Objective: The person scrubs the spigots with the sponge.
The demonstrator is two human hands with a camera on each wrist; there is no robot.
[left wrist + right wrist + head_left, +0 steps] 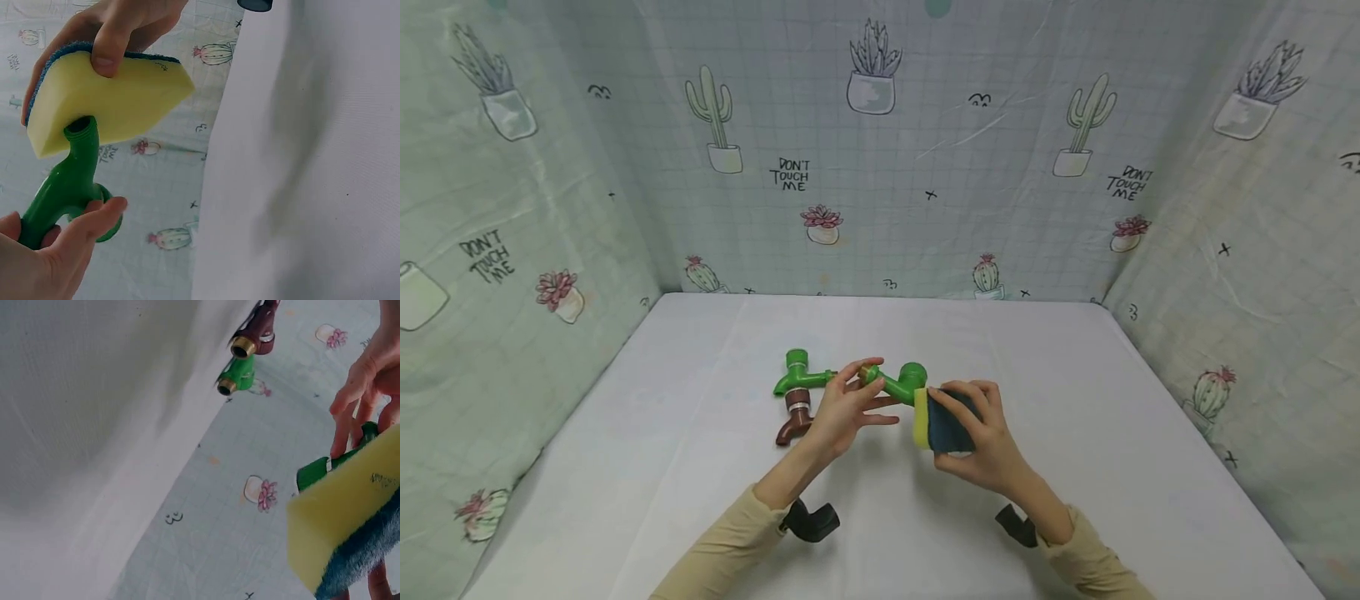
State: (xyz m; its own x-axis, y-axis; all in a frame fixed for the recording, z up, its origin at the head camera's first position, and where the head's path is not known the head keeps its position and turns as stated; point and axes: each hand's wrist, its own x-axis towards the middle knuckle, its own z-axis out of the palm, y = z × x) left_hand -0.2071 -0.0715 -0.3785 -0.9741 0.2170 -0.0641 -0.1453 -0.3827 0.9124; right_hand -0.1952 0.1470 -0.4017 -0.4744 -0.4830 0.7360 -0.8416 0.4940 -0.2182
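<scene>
My left hand (847, 410) pinches a green plastic tap (912, 382) by its threaded inlet end, holding it above the table. In my right hand (992, 440) is a sponge (921, 419), yellow on one side with a dark blue scouring layer on the other. The left wrist view shows the spout mouth of the tap (69, 178) up against the yellow face of the sponge (112, 103). My right thumb lies on that yellow face. From the right wrist, the sponge (350, 515) hides much of the tap (315, 473).
Left of my left hand, a second green tap (797, 379) and a brown tap (797, 408) lie on the white table (700, 467). A dark curved piece (811, 523) sits by my left wrist, another (1017, 527) by the right. Printed cloth (880, 167) surrounds the table's back and sides.
</scene>
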